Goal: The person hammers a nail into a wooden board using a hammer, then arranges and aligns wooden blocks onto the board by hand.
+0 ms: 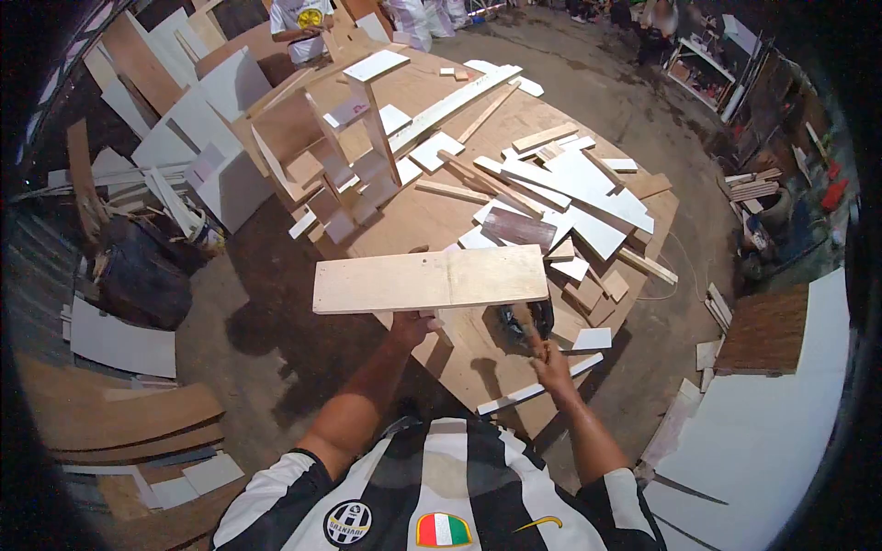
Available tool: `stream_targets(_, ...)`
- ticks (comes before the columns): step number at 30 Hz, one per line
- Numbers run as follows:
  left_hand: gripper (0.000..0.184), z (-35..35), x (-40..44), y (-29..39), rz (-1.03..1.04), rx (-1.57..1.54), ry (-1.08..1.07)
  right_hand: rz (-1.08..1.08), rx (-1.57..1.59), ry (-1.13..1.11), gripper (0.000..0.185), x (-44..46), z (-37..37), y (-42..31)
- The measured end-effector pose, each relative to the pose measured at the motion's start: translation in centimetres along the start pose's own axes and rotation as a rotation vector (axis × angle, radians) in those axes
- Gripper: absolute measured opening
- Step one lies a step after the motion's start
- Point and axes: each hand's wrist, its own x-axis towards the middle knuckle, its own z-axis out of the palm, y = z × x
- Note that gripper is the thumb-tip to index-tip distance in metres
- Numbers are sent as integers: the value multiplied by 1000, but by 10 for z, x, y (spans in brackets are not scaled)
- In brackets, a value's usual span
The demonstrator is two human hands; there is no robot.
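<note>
A long pale wooden board [427, 279] lies level in front of me, raised above the table, with a few small dark marks on its face. My left hand [413, 328] is closed around the wooden piece under its near edge; part of the fingers is hidden by the board. My right hand [551, 365] is wrapped round the wooden handle of a hammer [527, 327], just below the board's right end. The hammer's head is hard to make out. Behind it sits a black object [544, 319], partly covered, its kind unclear.
The plywood table [367, 241] bears a partly built wooden frame [378, 129], white panels [588, 197] and several loose strips. A white-edged strip [542, 384] lies at the near edge. Stacked sheets [220, 165] lean at left. Another person [301, 26] stands at the far side.
</note>
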Motion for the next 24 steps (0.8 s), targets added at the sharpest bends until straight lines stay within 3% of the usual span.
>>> stream_targets(2,92,1,-1,7,-19,29,20,-58,-96,-220,49,0,22,5)
stream_targets(5,92,4,-3,13,-33,55,51,-127,-108,-263,44,7,49,-2)
stream_targets(7,91,6,-4,17,-38,71,72,-63,-70,-322,40,21,70,9)
stream_targets(9,91,8,-5,20,-39,83,92,-169,43,-375,40,32,88,25)
stream_targets(10,90,9,-6,21,-40,89,102,-88,-8,-457,39,36,84,21)
stream_targets(13,90,11,-8,25,-44,105,130,-218,-249,-310,45,36,94,31)
stream_targets(17,89,15,-8,29,-35,119,163,-181,-463,-308,56,35,79,9)
stream_targets(19,88,17,-7,32,-24,133,178,-405,-168,-216,71,56,63,-23)
stream_targets(21,88,20,-5,36,-13,147,188,-256,266,-365,95,63,3,-120)
stream_targets(23,87,24,-3,39,-1,164,193,-441,986,-288,116,59,-35,-190)
stream_targets(24,87,26,-1,41,7,171,194,-568,1057,-268,123,56,-53,-220)
